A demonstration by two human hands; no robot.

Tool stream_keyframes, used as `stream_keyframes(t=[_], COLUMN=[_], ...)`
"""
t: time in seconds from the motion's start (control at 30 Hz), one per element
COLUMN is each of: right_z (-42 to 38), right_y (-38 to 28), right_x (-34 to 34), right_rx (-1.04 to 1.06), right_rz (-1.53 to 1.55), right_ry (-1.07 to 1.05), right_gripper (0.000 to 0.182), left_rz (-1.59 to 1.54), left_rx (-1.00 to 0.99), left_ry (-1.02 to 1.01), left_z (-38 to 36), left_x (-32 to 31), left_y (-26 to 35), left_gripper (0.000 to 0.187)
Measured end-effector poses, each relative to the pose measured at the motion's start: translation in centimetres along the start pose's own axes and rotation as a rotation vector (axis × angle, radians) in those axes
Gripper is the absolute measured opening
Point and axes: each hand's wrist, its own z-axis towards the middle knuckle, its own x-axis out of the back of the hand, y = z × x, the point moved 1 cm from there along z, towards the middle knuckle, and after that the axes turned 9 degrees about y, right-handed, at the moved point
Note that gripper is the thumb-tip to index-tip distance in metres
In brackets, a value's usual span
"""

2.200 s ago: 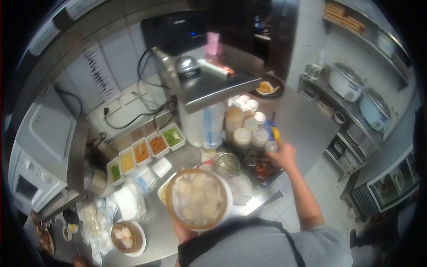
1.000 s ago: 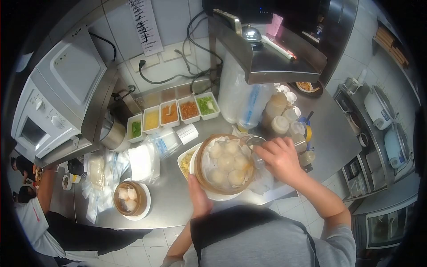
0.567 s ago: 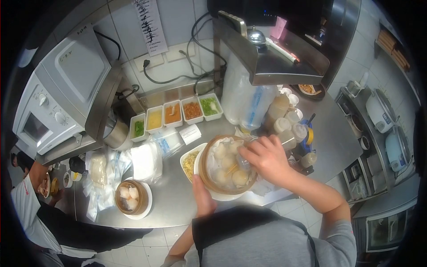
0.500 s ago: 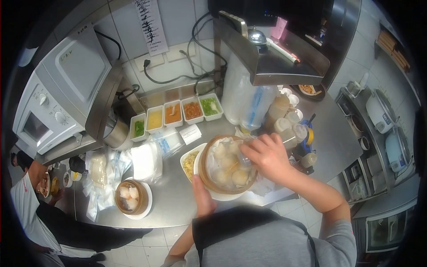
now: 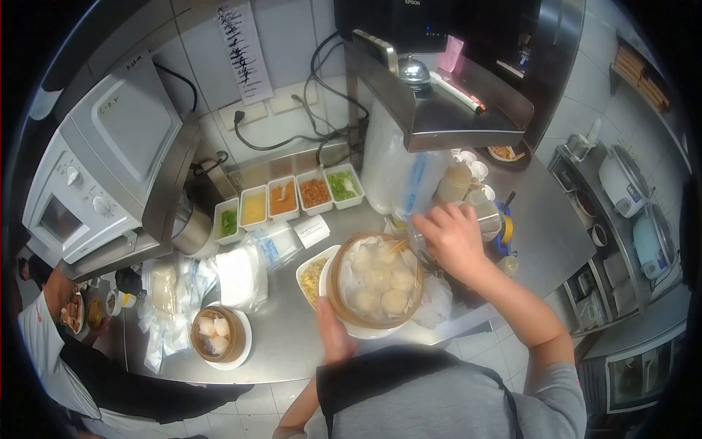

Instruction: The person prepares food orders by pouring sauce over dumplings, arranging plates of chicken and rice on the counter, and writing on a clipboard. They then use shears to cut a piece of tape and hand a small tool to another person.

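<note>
A large round bamboo steamer (image 5: 337,291) holds several pale round dumplings (image 5: 376,278) on paper and sits on a white plate (image 5: 365,332). My left hand (image 5: 334,331) grips the plate's near left rim, its fingers partly hidden beneath. Above the steamer's right edge, my right hand (image 5: 451,235) is closed on something clear that I cannot make out. An orange-yellow strip (image 5: 399,247) shows at the steamer's upper right rim, below that hand. Touching the steamer on the left is a white dish of chopped yellow food (image 5: 311,281).
A smaller steamer (image 5: 231,335) with dumplings stands to the left, near plastic bags (image 5: 240,278). Topping trays (image 5: 284,199) line the back. Bottles (image 5: 455,181) and a tape dispenser (image 5: 506,228) are right, under a metal shelf (image 5: 468,135). A co-worker's arm (image 5: 57,293) is far left.
My right hand has moved right and slightly up, away from over the dumplings. The clear item and orange-yellow strip have shifted to the steamer's upper right edge. My left hand stays at the plate.
</note>
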Motion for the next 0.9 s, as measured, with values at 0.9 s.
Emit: stream_keyframes(t=[0.9], right_z=[1.8], right_y=[-1.3], right_x=[-0.6], right_rx=[0.072], right_rz=[0.052], right_ry=[0.066], right_gripper=[0.031], left_rz=[-0.013], left_rx=[0.021], left_ry=[-0.013], left_z=[-0.5], left_x=[-0.7], left_y=[0.1], left_gripper=[0.047])
